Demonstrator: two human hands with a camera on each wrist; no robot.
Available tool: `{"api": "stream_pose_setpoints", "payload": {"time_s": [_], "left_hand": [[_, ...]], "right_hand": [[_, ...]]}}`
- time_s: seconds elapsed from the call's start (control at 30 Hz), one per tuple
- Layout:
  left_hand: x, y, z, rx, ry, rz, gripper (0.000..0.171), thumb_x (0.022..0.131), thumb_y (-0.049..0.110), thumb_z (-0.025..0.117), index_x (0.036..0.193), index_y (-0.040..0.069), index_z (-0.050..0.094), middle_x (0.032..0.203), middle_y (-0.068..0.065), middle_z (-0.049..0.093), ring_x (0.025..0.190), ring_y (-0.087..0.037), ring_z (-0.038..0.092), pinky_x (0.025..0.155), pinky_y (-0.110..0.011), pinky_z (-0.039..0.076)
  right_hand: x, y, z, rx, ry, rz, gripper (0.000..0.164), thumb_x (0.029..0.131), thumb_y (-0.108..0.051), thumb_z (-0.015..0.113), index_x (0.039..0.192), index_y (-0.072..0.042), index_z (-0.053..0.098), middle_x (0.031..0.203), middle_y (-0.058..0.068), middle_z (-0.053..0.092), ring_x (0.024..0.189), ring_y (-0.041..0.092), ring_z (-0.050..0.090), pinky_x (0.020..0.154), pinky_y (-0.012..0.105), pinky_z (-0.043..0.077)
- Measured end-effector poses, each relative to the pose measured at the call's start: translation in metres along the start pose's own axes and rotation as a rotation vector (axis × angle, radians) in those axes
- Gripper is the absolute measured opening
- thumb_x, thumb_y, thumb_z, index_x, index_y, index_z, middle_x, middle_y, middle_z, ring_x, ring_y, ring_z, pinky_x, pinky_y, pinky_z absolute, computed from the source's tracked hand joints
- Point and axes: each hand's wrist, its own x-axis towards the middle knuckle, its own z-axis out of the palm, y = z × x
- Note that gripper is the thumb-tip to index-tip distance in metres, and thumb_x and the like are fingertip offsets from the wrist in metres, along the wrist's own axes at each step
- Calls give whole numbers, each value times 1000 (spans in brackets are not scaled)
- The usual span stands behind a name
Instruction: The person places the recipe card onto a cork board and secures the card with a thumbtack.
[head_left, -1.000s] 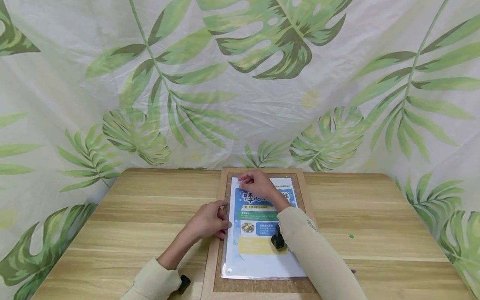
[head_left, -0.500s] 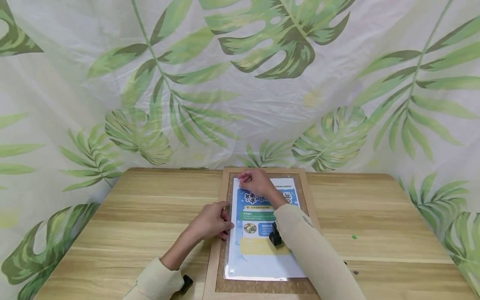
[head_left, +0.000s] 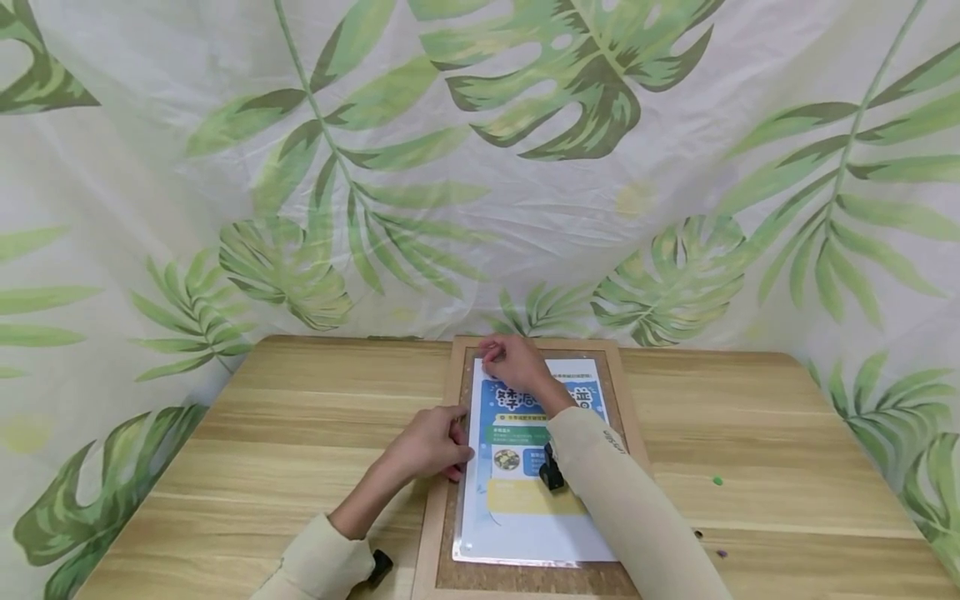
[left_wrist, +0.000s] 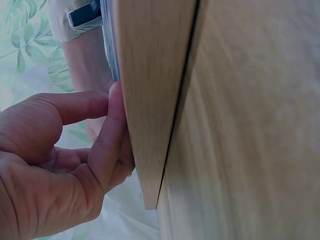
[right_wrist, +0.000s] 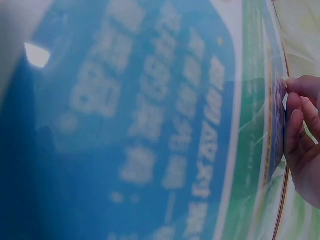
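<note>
A glossy laminated poster point(head_left: 540, 537) in blue, green and yellow lies on a cork board point(head_left: 517, 577) with a wooden frame. My left hand point(head_left: 435, 442) holds the poster's left edge; in the left wrist view, thumb and forefinger meet at that edge beside the frame point(left_wrist: 150, 115). My right hand point(head_left: 519, 365) is at the poster's top left corner, its fingers curled and fingertips together. In the right wrist view, the right hand point(right_wrist: 305, 127) pinches a tiny pale thing against the poster; its kind I cannot tell. The right forearm covers the poster's lower right.
The board stands on a wooden table point(head_left: 322, 392), reaching its back edge. A small green piece point(head_left: 717, 481), a dark piece point(head_left: 698, 534) and a purple piece point(head_left: 722, 553) lie right of the board. A leaf-printed curtain point(head_left: 450, 250) hangs behind.
The head view has shifted, so the board and table sit slightly farther right. Small dark and purple pieces show more beside the right sleeve. Both hands keep their places on the poster.
</note>
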Motion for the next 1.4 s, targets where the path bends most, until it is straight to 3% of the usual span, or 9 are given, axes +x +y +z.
{"api": "stream_pose_setpoints", "payload": {"time_s": [0.1,0.37,0.8,1.0,1.4], "left_hand": [[-1,0,1,5,3,-1,75,93,-5,76,159,-9,41,83,-10,66,57,-17,68,53,-32,63],[0,-1,2,23,-1,12,74,93,-4,76,158,-10,42,82,-9,66,57,-16,68,53,-31,63],[1,-1,3,19,-6,11,74,92,-5,76,158,-11,42,82,-9,66,57,-16,68,53,-31,63],[2,-1,1,18,-5,19,75,92,-6,75,158,-12,41,82,-9,67,56,-16,69,53,-31,63],[3,-2,0,27,-1,20,73,92,-5,75,157,-13,42,82,-9,67,56,-15,68,52,-30,62]], "right_hand": [[1,1,1,-3,9,-8,29,100,-12,71,129,-9,75,121,5,81,102,19,72,90,32,54],[4,-1,3,-52,33,-28,28,99,-11,74,127,-8,76,106,5,80,100,22,73,99,42,60],[12,1,7,-96,37,-63,23,99,-8,73,122,-9,79,104,4,81,96,20,75,94,37,62],[15,-4,7,-97,26,-27,20,100,-10,72,120,-9,78,105,5,81,97,19,75,94,35,62],[19,-3,7,25,27,91,20,97,-11,76,117,-10,78,100,4,81,78,13,69,66,20,54]]}}
